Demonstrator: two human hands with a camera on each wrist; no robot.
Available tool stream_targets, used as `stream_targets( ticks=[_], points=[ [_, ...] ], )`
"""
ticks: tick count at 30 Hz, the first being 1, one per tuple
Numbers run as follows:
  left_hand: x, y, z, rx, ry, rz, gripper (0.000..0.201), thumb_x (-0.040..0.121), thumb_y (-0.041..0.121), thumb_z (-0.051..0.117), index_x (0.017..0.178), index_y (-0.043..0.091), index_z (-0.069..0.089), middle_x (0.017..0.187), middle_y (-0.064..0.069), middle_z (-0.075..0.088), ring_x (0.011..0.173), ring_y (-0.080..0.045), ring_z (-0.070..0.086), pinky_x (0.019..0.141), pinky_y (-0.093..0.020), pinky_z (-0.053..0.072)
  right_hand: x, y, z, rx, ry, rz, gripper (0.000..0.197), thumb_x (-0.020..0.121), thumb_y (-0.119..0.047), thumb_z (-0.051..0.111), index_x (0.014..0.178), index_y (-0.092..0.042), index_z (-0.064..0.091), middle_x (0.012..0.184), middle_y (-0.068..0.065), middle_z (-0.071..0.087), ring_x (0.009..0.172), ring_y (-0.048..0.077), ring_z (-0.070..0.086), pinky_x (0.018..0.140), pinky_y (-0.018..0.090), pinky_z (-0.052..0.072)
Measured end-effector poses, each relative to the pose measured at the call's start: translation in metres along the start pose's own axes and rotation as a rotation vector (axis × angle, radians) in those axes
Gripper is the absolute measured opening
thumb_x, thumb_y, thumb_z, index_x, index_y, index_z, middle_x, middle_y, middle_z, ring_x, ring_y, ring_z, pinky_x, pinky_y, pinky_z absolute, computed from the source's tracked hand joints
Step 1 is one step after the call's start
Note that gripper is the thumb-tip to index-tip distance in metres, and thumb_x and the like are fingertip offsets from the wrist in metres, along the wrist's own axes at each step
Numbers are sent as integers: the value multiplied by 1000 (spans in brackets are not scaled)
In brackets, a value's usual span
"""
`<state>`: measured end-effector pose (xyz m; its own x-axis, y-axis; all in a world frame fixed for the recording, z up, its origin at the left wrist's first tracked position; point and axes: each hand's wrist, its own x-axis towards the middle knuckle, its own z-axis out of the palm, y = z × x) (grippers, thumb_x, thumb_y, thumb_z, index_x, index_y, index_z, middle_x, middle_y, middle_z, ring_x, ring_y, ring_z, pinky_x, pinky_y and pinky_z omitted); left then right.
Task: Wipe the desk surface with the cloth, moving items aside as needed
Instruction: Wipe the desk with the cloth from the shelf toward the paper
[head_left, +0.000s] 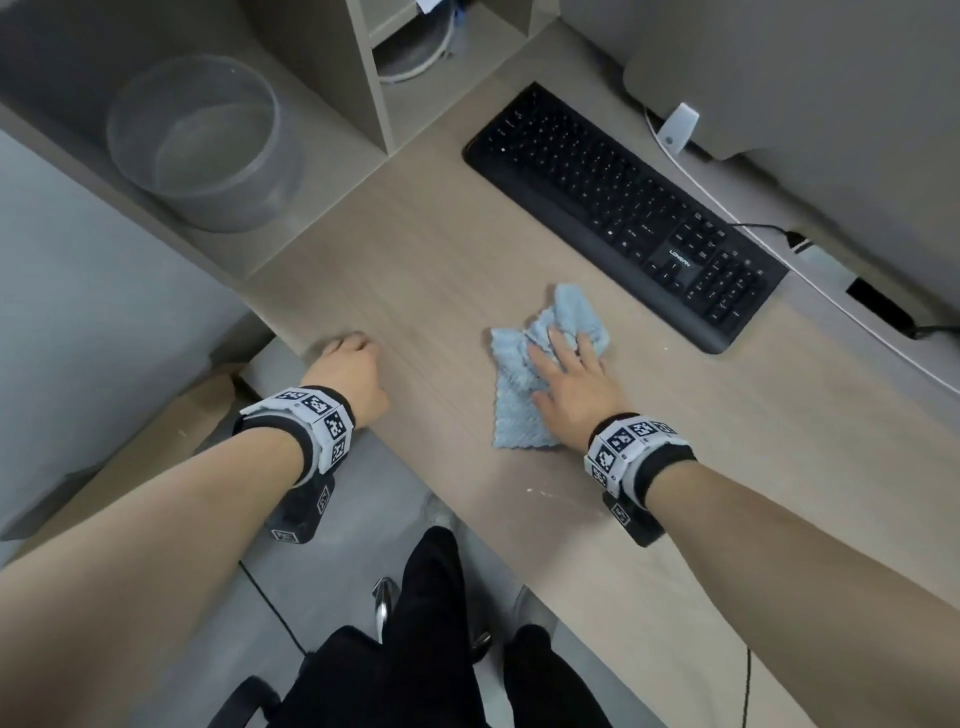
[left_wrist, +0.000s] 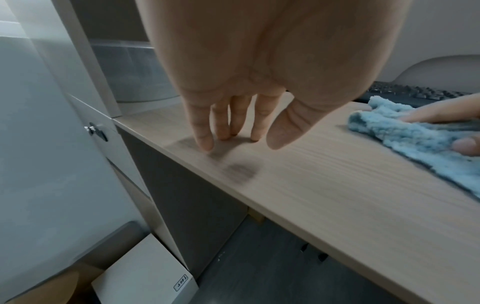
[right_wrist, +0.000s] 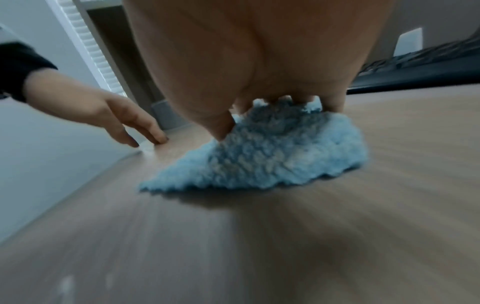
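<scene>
Fingers of my right hand press flat on the soft, light cloth; left hand relaxed, fingertips touching the worktop. It bunches easily; I'd keep my palm on its middle.

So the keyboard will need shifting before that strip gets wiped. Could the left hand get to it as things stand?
Probably yes. The left hand holds nothing, fingers resting on the desk near its edge, and bare desk lies between it and the keyboard's near end. The cloth sits off to the side.
</scene>
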<state>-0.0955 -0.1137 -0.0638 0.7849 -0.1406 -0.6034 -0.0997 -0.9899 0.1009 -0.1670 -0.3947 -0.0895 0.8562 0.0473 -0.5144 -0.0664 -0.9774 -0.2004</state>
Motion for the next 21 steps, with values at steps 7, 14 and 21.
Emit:
stream_targets(
  ticks=[7,14,21],
  points=[
    [-1,7,-5,135,-29,41,59,81,19,55,137,5,43,145,-14,39,135,-36,32,110,-41,34,0,66,-13,134,72,439,69,98,-43,42,156,-20,11,165,12,0,148,46,-1,119,56,16],
    [1,-4,-3,151,-29,86,61,79,18,55,138,6,43,151,-13,35,139,-36,29,111,-45,34,2,-26,3,-46,-17,-24,69,99,-29,43,157,-26,5,165,2,-10,150,36,-10,121,54,10],
    [2,-9,-6,121,-7,93,60,81,17,52,140,11,45,154,-9,34,141,-34,28,113,-44,32,-21,41,-1,94,39,334,67,101,-44,38,157,-22,7,165,8,-4,149,42,-4,121,53,10]
  ],
)
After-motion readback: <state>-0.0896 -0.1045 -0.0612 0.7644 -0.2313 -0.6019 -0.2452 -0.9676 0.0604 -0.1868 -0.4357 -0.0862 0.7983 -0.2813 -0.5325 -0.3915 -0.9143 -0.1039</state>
